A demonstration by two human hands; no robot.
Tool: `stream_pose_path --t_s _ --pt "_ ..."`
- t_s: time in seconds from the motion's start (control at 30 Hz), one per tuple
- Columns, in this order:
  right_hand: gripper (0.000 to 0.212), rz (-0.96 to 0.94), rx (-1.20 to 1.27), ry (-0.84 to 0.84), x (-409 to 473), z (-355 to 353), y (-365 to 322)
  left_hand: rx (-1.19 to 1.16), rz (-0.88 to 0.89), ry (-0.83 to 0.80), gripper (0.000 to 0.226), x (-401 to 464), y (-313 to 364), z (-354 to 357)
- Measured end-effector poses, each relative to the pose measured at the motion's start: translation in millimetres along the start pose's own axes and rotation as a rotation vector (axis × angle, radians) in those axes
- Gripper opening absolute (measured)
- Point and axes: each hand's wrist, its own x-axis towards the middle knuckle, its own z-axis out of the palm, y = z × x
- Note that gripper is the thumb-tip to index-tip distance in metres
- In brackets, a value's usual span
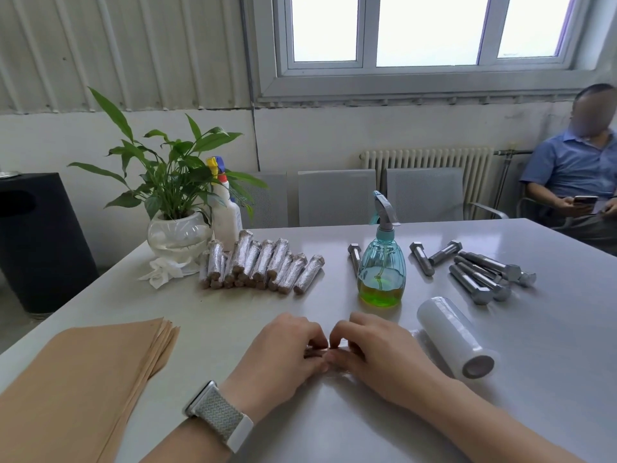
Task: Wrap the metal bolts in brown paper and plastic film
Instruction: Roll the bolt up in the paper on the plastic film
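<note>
At the near centre of the grey table [551,379] we find both hands side by side, fingertips almost meeting. The left hand [283,354] and the right hand [384,357] each have their fingers curled down over a small item that is almost wholly hidden beneath them; we judge it to be a bolt in wrapping, with a sheen of film visible on the table just below the fingertips, but we cannot tell how far it is wrapped. Just right of the right hand lies the roll of plastic film [455,337]. A stack of brown paper [83,379] sits at the near left. Wrapped bolts [263,265] are grouped at the far left-centre, and bare bolts [480,270] lie well apart at the far right, behind a spray bottle [381,262]. We rate the task as partly done, with several bolts outstanding. Risks noted: the film may bunch or cling to itself if tension is uneven between the hands; the paper layer may slip or unroll under the film; the free-lying roll may roll off if tugged.
</note>
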Motion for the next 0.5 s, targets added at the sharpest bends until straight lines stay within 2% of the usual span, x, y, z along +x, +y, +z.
stream_pose_path --t_s 0.1,0.23,0.33,0.4,0.5 --pt "0.025 0.022 0.021 -0.012 -1 0 1 -0.064 -0.016 -0.043 0.023 -3 0 -4" --pt "0.024 0.021 0.048 -0.018 -2 -2 1 -0.501 -0.227 0.004 0.013 -8 -19 -29" --pt "0.024 0.028 0.058 -0.027 -1 -3 0 -0.443 -0.305 0.073 0.011 -21 -47 -45" --pt "0.023 0.029 0.063 -0.026 -2 -3 0 -0.349 -0.312 -0.037 0.011 -29 -58 -48" --pt "0.023 0.030 0.068 -0.018 -3 -4 -1 -0.383 -0.308 -0.169 0.027 -31 -56 -41"
